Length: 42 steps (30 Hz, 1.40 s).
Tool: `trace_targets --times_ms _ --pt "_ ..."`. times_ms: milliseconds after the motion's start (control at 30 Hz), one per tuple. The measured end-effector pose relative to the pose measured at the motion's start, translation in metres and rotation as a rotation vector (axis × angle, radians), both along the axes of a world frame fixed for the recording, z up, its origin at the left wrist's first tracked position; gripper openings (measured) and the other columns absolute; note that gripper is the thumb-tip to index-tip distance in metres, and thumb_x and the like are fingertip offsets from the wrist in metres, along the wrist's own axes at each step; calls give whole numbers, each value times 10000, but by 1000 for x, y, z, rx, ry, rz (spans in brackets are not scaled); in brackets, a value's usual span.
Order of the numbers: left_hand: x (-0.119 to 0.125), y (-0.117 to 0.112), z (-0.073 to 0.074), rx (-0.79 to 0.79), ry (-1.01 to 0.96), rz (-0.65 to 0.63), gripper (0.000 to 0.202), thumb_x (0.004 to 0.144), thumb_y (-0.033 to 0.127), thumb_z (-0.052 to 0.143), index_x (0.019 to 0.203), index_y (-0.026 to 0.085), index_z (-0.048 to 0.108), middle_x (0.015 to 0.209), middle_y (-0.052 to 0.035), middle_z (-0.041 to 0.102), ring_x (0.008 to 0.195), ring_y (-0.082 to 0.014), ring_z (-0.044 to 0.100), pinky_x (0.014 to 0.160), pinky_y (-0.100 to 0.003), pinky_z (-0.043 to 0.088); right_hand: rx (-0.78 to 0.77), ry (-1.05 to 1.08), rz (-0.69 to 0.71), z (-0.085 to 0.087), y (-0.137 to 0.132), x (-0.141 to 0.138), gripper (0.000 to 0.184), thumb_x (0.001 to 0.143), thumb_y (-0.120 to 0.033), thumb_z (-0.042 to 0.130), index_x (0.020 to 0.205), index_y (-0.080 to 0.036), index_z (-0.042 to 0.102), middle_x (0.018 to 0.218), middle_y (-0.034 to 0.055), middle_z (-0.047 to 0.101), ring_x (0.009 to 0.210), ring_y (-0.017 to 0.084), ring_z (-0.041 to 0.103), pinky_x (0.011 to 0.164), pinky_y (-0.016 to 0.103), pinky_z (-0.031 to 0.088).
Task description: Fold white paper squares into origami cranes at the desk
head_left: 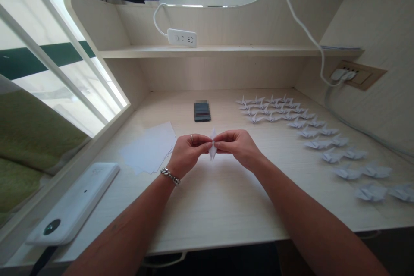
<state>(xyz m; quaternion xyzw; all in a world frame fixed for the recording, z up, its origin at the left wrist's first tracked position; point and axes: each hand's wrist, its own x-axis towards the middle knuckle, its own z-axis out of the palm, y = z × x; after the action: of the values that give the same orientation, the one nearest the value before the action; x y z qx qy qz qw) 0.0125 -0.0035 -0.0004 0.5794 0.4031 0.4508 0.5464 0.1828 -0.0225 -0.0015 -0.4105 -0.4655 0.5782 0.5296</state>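
Note:
A small white folded paper piece (pixel 212 152), narrow and pointed at top and bottom, is held upright above the middle of the desk. My left hand (pixel 189 150), with a ring and a chain bracelet, pinches its left side between thumb and fingers. From the other side my right hand (pixel 238 145) pinches it too, the fingertips of both hands almost meeting. On the right of the desk stand several rows of white paper cranes (pixel 271 118). Loose white paper sheets (pixel 148 146) lie overlapping to the left of my left hand.
A dark phone-like rectangle (pixel 202 112) lies beyond my hands. At the left edge rests a long white device (pixel 76 205) with a dark cable. A power strip (pixel 182 38) sits on the shelf (pixel 220 52), and a white cord runs to the wall socket (pixel 362 75).

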Motion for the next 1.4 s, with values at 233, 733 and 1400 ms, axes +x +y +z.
trace_targets --times_ms 233,733,1400 --pt "0 -1 1 10 0 7 220 605 270 820 765 136 752 721 -51 739 659 -156 664 676 -284 553 11 0 -23 -2 0 -2 311 498 -289 874 716 -127 722 661 28 699 655 188 689 752 402 591" --pt "3 -1 0 22 -89 36 285 589 224 832 791 127 656 728 -41 716 676 -143 665 661 -262 539 74 -3 -94 -2 1 -6 374 456 -309 889 635 -152 601 598 -12 632 595 150 623 663 369 572" --pt "11 -5 -1 137 -76 142 272 622 196 794 800 143 596 709 -6 657 651 -118 629 649 -241 516 56 -3 -114 -6 4 -12 374 618 -283 776 892 -176 544 673 1 672 663 179 660 688 375 557"
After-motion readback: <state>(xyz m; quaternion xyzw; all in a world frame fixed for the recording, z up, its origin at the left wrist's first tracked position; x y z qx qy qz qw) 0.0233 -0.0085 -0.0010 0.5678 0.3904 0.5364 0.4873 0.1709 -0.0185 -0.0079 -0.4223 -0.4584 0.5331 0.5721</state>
